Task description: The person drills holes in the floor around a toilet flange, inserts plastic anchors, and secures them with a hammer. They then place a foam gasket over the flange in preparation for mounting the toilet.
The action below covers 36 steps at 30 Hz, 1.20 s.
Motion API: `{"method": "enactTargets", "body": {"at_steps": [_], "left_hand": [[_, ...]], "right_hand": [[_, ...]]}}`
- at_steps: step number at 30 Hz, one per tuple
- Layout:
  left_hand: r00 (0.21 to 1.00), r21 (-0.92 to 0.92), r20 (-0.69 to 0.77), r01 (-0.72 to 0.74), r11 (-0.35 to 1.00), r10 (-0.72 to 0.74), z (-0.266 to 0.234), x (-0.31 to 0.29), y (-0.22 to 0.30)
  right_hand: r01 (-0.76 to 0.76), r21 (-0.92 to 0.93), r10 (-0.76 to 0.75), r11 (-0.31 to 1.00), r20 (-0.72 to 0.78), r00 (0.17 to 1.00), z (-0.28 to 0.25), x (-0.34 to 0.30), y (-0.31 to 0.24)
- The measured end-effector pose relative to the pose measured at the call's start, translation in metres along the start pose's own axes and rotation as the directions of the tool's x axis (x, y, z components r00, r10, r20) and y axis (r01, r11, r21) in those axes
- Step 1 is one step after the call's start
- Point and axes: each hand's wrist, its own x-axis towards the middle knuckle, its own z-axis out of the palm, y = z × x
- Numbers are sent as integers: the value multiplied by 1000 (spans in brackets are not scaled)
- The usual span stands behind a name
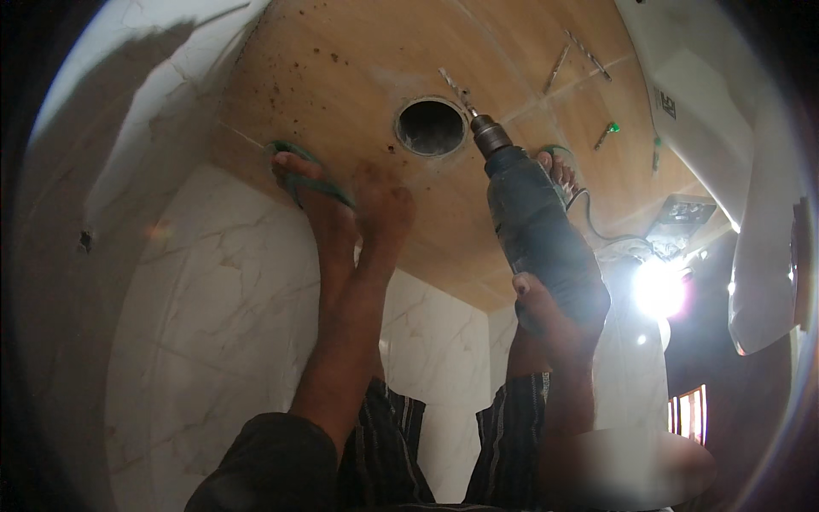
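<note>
Wall tiles: glossy white with thin, marble-like veins.
Left sandal: a green thong strap, worn on a bare foot over the floor.
Floor: tan tiles with pale joints, flecked with dark specks.
Left hand: low over the left leg, smeared by blur; whether its fingers were spread, or had anything in them, could not be told.
Drain hole: round and dark inside, with a grey rim.
Fitted bit: a spiral metal shaft pointing up and left, beside the hole's right edge in view.
Drill: right of the hole in view, its long body dark and dusty, with a grey cylindrical chuck.
Right hand: wrapped around the drill's rear end, thumb on its near side.
Loose bits: two slender, spiral rods lying on the tiles.
Lamp: a white glare.
Fixture: smooth, white and curved.
</note>
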Motion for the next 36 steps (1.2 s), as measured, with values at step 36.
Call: {"method": "enactTargets", "body": {"at_steps": [36], "left_hand": [[782,-771,618,624,-127,88,-60,2,148]], "right_hand": [[88,-328,-103,940,-27,994,21,15,-10]]}}
